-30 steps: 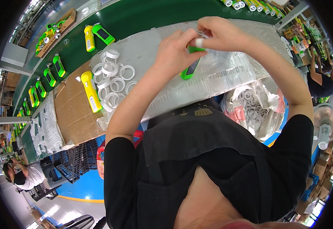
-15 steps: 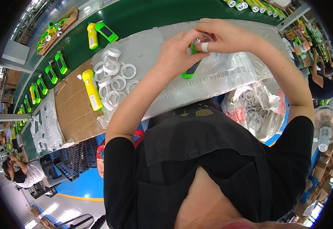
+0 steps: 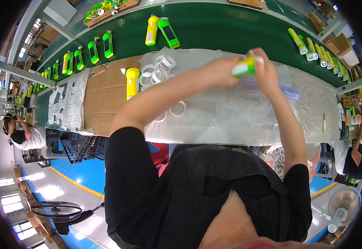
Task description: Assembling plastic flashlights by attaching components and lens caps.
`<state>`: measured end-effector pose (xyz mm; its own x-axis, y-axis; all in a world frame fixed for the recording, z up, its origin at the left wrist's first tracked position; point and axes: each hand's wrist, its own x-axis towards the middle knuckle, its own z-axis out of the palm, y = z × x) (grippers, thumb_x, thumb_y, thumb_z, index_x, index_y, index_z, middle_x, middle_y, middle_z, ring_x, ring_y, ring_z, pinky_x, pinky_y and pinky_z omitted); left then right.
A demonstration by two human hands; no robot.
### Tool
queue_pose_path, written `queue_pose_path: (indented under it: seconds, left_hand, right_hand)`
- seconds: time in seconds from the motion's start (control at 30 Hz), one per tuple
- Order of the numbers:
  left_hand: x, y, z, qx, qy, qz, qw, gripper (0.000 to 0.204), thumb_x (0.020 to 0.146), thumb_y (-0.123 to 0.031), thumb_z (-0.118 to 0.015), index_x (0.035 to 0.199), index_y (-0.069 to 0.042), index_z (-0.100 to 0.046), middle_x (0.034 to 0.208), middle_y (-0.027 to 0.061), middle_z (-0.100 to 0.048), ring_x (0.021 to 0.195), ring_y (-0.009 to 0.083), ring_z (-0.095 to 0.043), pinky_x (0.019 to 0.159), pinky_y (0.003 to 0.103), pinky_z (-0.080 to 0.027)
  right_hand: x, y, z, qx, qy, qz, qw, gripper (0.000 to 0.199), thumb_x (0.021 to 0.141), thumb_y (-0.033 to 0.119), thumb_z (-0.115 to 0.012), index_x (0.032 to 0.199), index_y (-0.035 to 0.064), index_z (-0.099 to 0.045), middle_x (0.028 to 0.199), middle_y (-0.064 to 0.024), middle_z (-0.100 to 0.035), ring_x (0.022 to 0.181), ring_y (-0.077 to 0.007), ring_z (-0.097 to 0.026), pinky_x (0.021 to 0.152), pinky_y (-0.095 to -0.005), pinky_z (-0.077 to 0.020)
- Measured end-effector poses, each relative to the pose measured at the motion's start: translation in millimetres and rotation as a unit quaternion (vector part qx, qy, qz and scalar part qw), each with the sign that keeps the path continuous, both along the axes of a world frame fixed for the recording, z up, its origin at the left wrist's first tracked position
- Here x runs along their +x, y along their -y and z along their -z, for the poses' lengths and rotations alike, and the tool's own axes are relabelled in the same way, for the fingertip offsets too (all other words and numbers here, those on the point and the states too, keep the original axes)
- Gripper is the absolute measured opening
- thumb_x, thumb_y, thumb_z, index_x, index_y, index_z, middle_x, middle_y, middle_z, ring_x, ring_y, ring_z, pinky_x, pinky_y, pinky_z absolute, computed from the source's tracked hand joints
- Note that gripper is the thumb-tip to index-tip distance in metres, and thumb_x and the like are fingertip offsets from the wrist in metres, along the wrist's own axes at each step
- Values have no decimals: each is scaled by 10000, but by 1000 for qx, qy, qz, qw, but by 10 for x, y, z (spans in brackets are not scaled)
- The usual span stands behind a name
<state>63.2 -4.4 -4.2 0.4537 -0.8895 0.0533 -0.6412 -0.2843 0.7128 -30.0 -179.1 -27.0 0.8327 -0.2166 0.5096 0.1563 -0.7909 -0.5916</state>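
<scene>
Two hands, left hand (image 3: 218, 71) and right hand (image 3: 268, 70), around green torch (image 3: 244, 68).

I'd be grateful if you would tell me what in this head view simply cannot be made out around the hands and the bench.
- Green and yellow flashlight: motion-blurred and mostly wrapped by the left hand and right hand, so the grip and its front end are unclear.
- Clear rings under the hands: see-through against the plastic sheet, count unclear.
- Flashlights on the green belt: small and bent by the fisheye rim.
</scene>
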Motion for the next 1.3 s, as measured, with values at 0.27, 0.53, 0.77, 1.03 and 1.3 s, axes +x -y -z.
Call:
queue_pose_path:
  seconds: [0.27, 0.53, 0.77, 1.03, 1.3]
  left_hand:
    - [1217, -457, 173, 26, 325, -232, 917, 696, 807, -583, -657, 1368, -234, -438, 894, 184, -631, 838, 387, -645, 717, 452, -533]
    - [2042, -971, 507, 167, 11, -250, 954, 543, 820, -542, -684, 1247, -219, -595, 933, 122, -660, 654, 215, -653, 592, 338, -526]
    - [1100, -625, 206, -78, -75, -106, 988, 377, 795, -295, -773, 1124, -167, -639, 880, 34, -634, 694, 110, -604, 638, 259, -504]
    - [-354, -551, 42, -53, -26, 96, 994, 281, 835, -169, -719, 1111, -172, -665, 870, 99, -668, 772, 248, -671, 666, 339, -529]
    - [-447, -291, 90, -329, 80, 51, 939, 225, 969, -221, -559, 1035, -38, -675, 960, 116, -663, 891, 240, -640, 769, 314, -496]
  right_hand:
    - [1290, 859, 301, 70, 68, 88, 991, 291, 998, 342, -463, 1154, 125, -581, 1016, -175, -670, 929, -366, -655, 791, -413, -506]
    - [1537, 2084, 546, -309, -127, 375, 865, 488, 907, 388, -569, 1316, 133, -500, 1175, -162, -641, 1040, -345, -635, 937, -448, -471]
    - [1078, 425, 244, 339, -171, -98, 920, 413, 931, 404, -628, 1164, 65, -657, 960, -18, -671, 902, -93, -623, 752, -258, -507]
    - [-175, -526, 82, 621, -140, -149, 757, 440, 903, 318, -645, 1192, 18, -507, 999, -125, -632, 883, -218, -642, 789, -363, -548]
    - [-864, -824, -68, 504, -245, -261, 786, 548, 793, 363, -701, 1175, 38, -478, 869, -101, -588, 746, -183, -600, 694, -307, -488]
